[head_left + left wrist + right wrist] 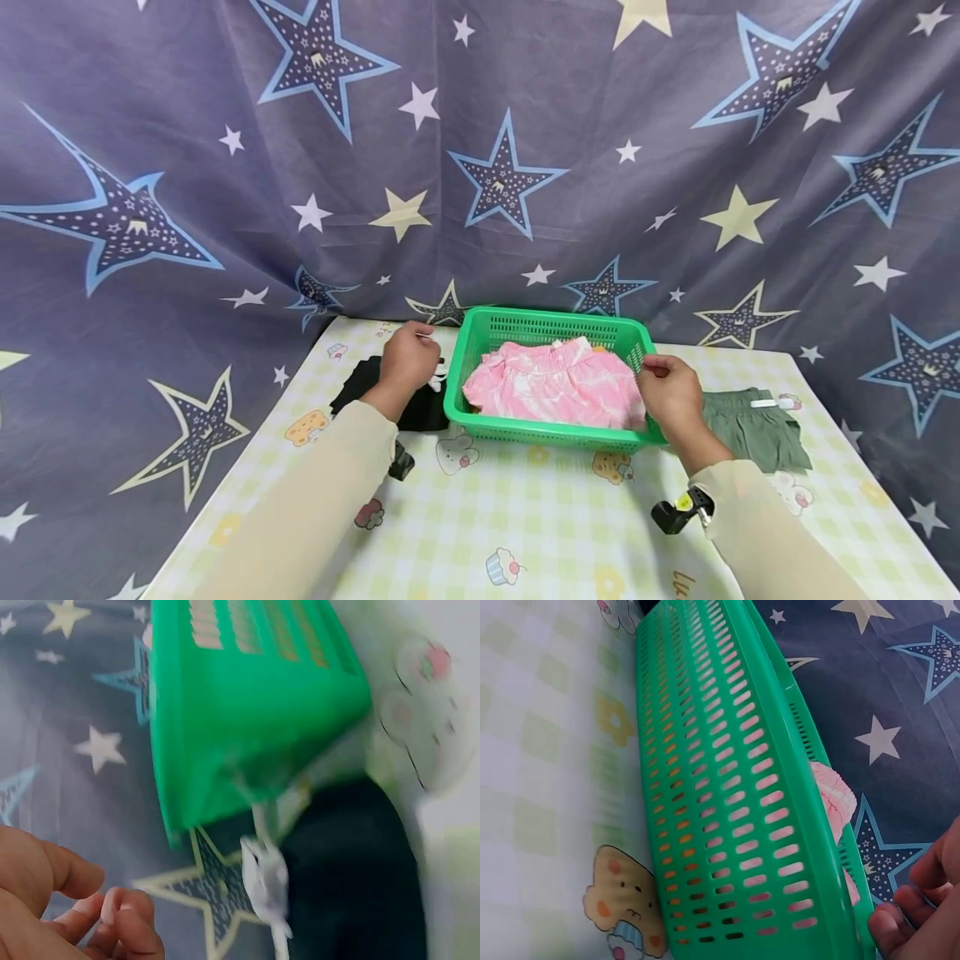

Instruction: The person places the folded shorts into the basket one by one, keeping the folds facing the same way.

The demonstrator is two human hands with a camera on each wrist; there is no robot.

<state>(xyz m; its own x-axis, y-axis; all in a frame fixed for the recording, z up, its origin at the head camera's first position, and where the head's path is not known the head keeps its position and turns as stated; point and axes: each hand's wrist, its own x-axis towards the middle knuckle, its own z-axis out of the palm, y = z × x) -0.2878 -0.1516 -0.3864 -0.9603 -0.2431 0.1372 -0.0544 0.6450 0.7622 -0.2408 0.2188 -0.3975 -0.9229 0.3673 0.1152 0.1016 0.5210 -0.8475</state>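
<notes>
A pink garment with a gathered waistband [558,379] lies in the green plastic basket [543,431]. My left hand [409,360] hovers above the black garment [423,410], just left of the basket, its fingers loosely bent around nothing. White cord [264,881] on the black garment shows in the left wrist view. At the basket's right end is my right hand [670,392], its fingers [889,930] loosely curled close to the rim. Whether they touch the rim I cannot tell. Neither hand appears to hold anything.
Green shorts [757,429] with a white strip at the waist lie on the table to the right of the basket. A checked cloth with cartoon prints covers the table [558,517]. Behind it hangs a star-patterned curtain [502,250].
</notes>
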